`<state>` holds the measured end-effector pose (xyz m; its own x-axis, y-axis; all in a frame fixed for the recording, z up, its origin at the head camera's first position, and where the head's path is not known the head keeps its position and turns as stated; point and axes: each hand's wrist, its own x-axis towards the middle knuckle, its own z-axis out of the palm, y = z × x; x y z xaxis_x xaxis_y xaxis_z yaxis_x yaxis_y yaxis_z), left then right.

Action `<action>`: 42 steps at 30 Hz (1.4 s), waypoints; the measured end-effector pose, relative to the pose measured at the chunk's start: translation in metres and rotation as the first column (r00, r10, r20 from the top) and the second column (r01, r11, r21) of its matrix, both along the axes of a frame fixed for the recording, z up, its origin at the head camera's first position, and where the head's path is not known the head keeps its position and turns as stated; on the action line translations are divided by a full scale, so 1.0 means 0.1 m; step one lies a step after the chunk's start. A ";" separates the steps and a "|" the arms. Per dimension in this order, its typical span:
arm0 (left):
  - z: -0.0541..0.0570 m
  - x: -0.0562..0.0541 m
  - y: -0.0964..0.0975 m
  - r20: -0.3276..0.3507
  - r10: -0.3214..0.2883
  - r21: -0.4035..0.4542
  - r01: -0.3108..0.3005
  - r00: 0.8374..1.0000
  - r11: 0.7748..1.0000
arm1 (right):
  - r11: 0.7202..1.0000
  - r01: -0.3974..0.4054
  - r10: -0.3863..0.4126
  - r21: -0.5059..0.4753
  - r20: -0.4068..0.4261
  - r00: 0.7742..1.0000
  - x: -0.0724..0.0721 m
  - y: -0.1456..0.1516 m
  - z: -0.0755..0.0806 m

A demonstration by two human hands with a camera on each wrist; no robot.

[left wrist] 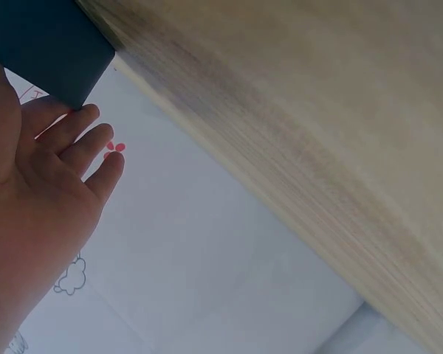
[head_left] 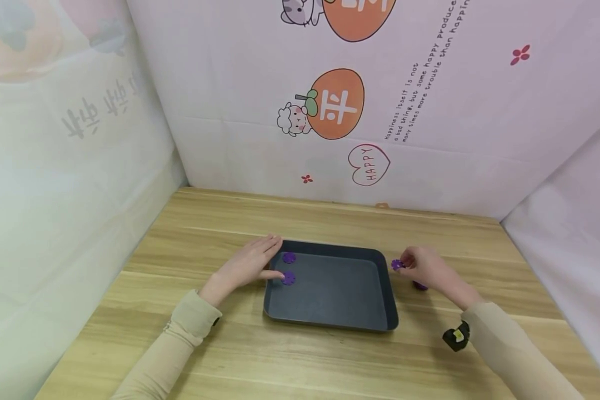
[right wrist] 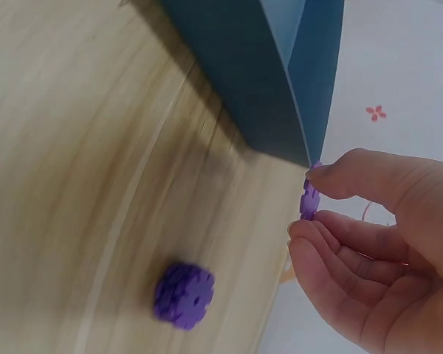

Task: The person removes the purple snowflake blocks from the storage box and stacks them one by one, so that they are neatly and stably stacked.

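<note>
A dark grey rectangular tray (head_left: 332,291) lies on the table, with two purple notched discs inside along its left side: an upper disc (head_left: 289,258) and a lower disc (head_left: 288,278). My left hand (head_left: 252,261) rests at the tray's left edge, fingers at the upper corner and straight thumb touching or just over the lower disc; the left wrist view hides that thumb. Just off the tray's right rim, my right hand (head_left: 426,269) pinches another purple notched disc (right wrist: 310,193) between thumb and fingers. Beneath that hand, a stack of purple discs (right wrist: 184,295) stands on the wood.
The wooden table (head_left: 220,355) ends at a white printed cloth (head_left: 240,144) hanging behind it. More white cloth hangs at the left (head_left: 80,183) and right sides. A dark wrist device (head_left: 456,336) sits at the right cuff.
</note>
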<state>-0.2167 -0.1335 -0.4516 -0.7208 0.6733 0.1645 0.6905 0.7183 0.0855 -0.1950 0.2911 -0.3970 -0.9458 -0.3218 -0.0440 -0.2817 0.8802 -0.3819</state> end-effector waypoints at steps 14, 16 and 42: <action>-0.02 0.00 -0.01 -0.015 0.002 -0.008 -0.002 1.000 1.000 | 0.997 0.034 -0.030 0.069 -0.058 0.998 0.11 0.33 -0.13; -0.04 -0.01 -0.01 -0.012 0.004 -0.009 -0.004 1.000 1.000 | 0.997 0.041 -0.037 0.069 -0.057 0.998 0.13 0.36 -0.15; 0.01 0.02 0.01 -0.017 -0.012 0.010 0.012 1.000 1.000 | 0.994 0.070 -0.067 0.083 -0.042 0.997 0.18 0.57 -0.27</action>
<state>-0.2146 -0.1330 -0.4505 -0.7096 0.6804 0.1834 0.7007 0.7088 0.0813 -0.1775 0.3479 -0.4235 -0.9670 -0.2531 -0.0307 -0.2331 0.9266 -0.2950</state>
